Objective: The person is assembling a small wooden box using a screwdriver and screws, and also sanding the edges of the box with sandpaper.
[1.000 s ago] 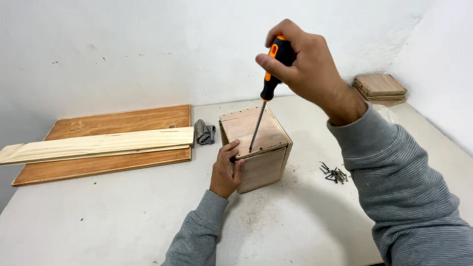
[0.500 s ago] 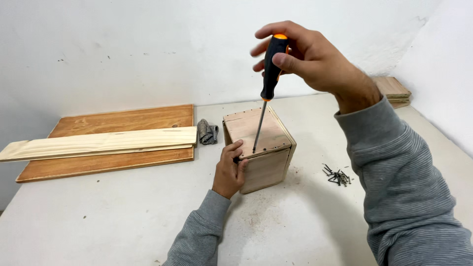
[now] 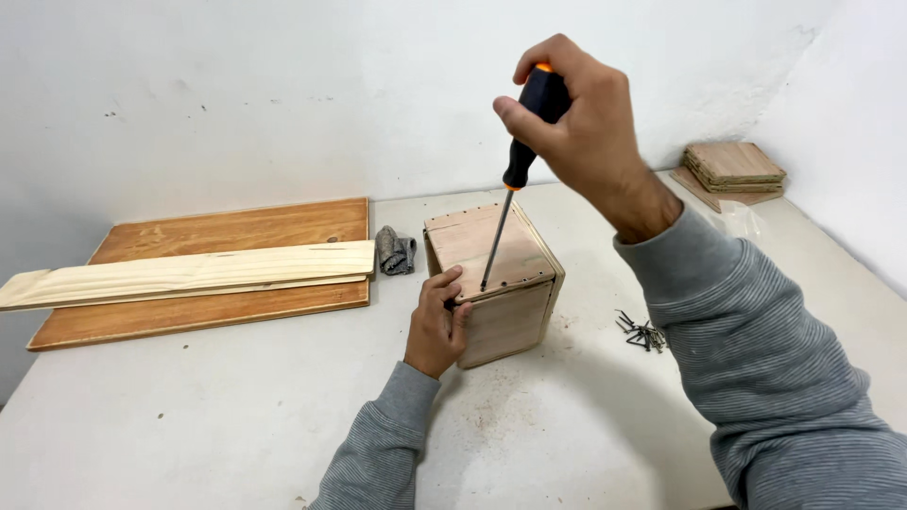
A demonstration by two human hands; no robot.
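Note:
A small wooden box [image 3: 501,302] stands in the middle of the white table [image 3: 236,416]. My right hand [image 3: 576,132] grips a black and orange screwdriver [image 3: 524,142] by the handle, held nearly upright. Its tip rests on the box's top near the front left corner. My left hand [image 3: 436,321] is pressed against the box's left front corner, fingers curled at the top edge beside the screwdriver tip. Whether a screw sits under the tip is too small to tell.
A brown board [image 3: 217,274] with a pale plank [image 3: 189,274] lying on it is at the left. A crumpled grey cloth [image 3: 395,250] lies behind the box. Loose dark screws [image 3: 642,331] lie to the right. Stacked wooden squares [image 3: 732,168] sit at the far right corner.
My right hand has shifted its grip around the screwdriver handle, as in turning it. The box and my left hand stay in place.

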